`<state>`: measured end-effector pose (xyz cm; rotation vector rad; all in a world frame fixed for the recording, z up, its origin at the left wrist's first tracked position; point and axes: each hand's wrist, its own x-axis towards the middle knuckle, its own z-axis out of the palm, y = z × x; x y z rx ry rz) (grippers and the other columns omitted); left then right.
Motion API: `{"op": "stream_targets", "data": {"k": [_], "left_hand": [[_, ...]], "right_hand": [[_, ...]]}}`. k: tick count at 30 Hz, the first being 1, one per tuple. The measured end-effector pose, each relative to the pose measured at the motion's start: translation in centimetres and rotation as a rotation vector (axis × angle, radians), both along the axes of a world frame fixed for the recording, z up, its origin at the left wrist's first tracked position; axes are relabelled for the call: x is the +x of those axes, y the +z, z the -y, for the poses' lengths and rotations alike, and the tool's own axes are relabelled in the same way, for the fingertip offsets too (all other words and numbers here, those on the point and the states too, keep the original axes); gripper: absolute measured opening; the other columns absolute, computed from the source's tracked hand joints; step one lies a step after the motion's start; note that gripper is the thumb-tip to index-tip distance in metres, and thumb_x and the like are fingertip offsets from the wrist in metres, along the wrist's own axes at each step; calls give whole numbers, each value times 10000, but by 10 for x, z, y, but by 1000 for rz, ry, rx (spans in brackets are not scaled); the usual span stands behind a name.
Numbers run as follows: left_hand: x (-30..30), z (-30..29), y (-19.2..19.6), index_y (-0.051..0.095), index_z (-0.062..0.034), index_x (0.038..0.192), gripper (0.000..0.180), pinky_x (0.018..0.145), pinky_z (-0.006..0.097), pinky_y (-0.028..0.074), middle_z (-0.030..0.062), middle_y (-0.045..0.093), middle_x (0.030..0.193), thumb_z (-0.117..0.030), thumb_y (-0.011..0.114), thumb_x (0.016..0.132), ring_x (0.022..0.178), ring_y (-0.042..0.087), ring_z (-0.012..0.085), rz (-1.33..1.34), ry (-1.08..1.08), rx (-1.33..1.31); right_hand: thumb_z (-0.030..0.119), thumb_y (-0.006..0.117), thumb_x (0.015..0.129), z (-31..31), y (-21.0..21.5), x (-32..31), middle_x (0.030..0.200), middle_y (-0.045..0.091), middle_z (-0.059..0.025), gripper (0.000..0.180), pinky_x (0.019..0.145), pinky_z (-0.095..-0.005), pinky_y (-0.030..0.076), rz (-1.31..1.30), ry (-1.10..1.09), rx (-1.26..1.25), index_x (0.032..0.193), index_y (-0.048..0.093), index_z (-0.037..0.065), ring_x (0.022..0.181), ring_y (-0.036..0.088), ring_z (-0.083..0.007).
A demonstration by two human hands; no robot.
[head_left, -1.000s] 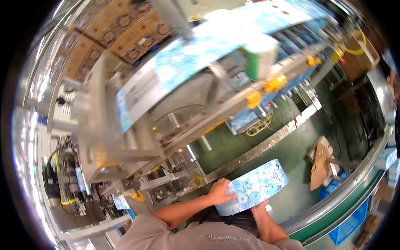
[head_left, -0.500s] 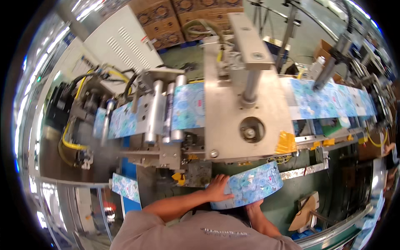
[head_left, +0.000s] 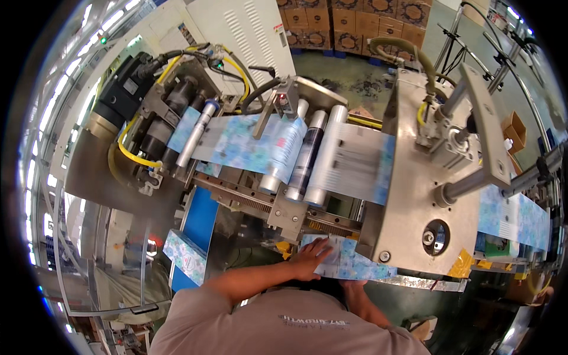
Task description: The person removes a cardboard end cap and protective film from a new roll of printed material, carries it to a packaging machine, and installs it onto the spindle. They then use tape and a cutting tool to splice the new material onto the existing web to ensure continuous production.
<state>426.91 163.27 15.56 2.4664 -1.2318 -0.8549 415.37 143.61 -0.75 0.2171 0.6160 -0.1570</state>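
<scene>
A flat blue-and-white printed pack [head_left: 355, 263] is held between both hands just below the machine's metal housing [head_left: 414, 219]. My left hand [head_left: 309, 259] lies flat on the pack's left end, fingers spread over its top. My right hand [head_left: 354, 286] supports it from beneath, mostly hidden under the pack. Above, a printed blue film web [head_left: 260, 145] runs over white rollers [head_left: 307, 157] into the housing.
A black motor with yellow hoses [head_left: 139, 100] sits at upper left. Another blue printed pack [head_left: 186, 255] lies lower left beside a blue panel. Stacked cardboard boxes [head_left: 349, 23] stand at the back. Film continues right along the line [head_left: 515, 219].
The view has swung left and down over the machine. The pack stays in both hands and now sits up against the underside of the metal housing.
</scene>
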Motion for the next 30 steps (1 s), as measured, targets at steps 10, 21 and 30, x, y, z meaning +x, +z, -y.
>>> {"op": "stream_targets", "data": {"k": [10, 21, 30], "left_hand": [[15, -7, -62, 430, -159, 1526, 893, 1100, 568, 388, 197, 409, 1469, -279, 827, 735, 1326, 426, 464, 437, -40, -210], [83, -51, -160, 450, -149, 1511, 739, 994, 550, 454, 233, 593, 1295, -314, 766, 864, 1231, 548, 432, -132, 82, -144], [80, -59, -242, 503, -134, 1458, 664, 953, 531, 483, 231, 619, 1268, -316, 758, 873, 1173, 593, 420, -50, 379, 74]], "right_hand": [[549, 360, 1014, -14, 21, 33, 1446, 568, -128, 603, 1142, -583, 395, -97, 193, -196, 1410, 558, 139, 1331, 518, -376], [487, 413, 1023, 13, 45, 72, 1351, 640, -124, 498, 1076, -598, 448, -321, 305, -552, 1306, 623, 134, 1249, 580, -375], [522, 466, 999, 39, 18, 118, 1281, 665, -121, 452, 1003, -575, 464, -415, 372, -646, 1193, 627, 147, 1196, 604, -353]]}}
